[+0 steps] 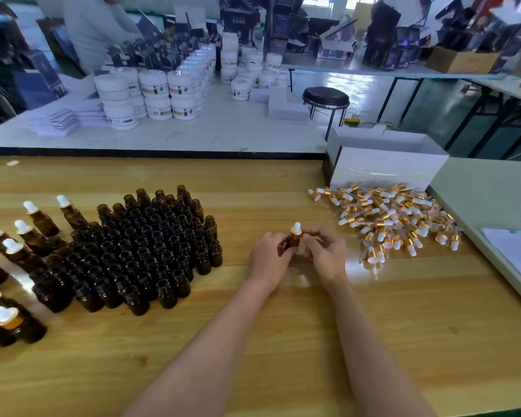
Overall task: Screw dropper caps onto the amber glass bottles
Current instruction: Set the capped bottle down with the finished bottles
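A: Left hand (pixel 269 257) grips the amber bottle (pixel 292 242) mid-table; right hand (pixel 325 254) pinches its dropper cap (pixel 296 229).
B: Risk?
A: Cross-threading, if the cap seats tilted. A careless sweep could also topple the open bottles (pixel 151 245) on the left.

upright capped amber bottle (pixel 293 239), uncapped bottles (pixel 151 245) clustered
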